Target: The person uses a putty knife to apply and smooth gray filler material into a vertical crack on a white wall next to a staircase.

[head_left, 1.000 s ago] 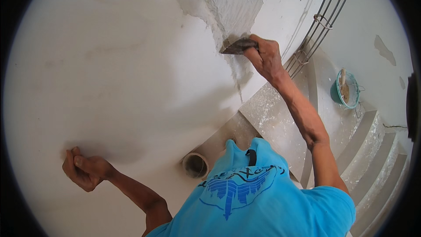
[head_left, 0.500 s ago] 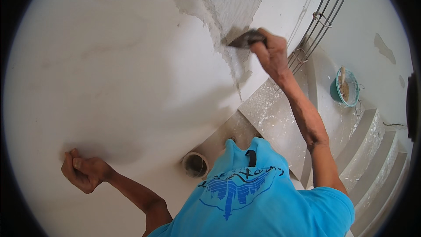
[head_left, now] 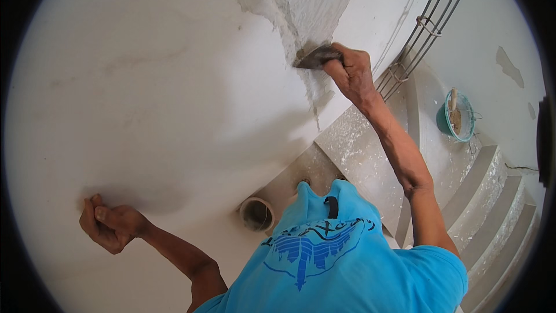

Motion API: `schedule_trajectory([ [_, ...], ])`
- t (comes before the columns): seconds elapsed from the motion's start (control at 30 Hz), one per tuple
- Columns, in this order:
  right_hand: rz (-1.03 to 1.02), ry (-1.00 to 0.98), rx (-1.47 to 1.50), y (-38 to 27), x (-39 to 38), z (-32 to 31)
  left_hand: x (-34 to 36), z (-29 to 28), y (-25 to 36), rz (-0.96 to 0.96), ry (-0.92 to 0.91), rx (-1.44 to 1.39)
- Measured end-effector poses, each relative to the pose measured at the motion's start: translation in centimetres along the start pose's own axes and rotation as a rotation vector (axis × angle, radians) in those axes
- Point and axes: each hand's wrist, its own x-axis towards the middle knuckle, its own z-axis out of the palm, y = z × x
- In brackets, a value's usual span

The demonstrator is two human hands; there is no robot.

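My right hand [head_left: 354,76] grips a scraper [head_left: 317,57] with a dark, flat blade. Its blade rests against a rough grey patch [head_left: 315,8] on the white wall, and a little grey-brown paste shows at its edge. Fingers curled in, my left hand [head_left: 110,224] is closed at the wall on the far left, and I see nothing in it. Below the scraper, the patch narrows to a thin crack-like strip.
Tied steel rods [head_left: 428,23] slant along the upper right. A teal bucket [head_left: 445,120] holding brownish material and a wooden-handled tool stands by curved steps [head_left: 486,214]. Near my body sits a pale round container [head_left: 256,215]. White flecks dot the grey floor slab [head_left: 362,145].
My right hand has shifted slightly left, bringing the scraper a little lower on the grey patch. My left hand stays where it was.
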Motion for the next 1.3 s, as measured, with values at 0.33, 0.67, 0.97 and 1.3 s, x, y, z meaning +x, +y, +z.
schedule_trajectory([
  [0.33, 0.04, -0.003, 0.049, -0.5, 0.3, -0.2, 0.4, 0.9, 0.8, 0.007, 0.046, -0.028],
  [0.67, 0.07, 0.022, 0.071, -0.3, 0.2, -0.1, 0.4, 0.8, 0.4, 0.041, 0.043, -0.01],
  [0.97, -0.03, -0.06, 0.045, -0.2, -0.2, 0.5, 0.3, 0.9, 0.6, 0.031, 0.044, -0.02],
  [1.3, 0.069, -0.039, 0.105, -0.2, 0.2, -0.2, 0.6, 0.8, 0.7, 0.042, 0.027, -0.025],
])
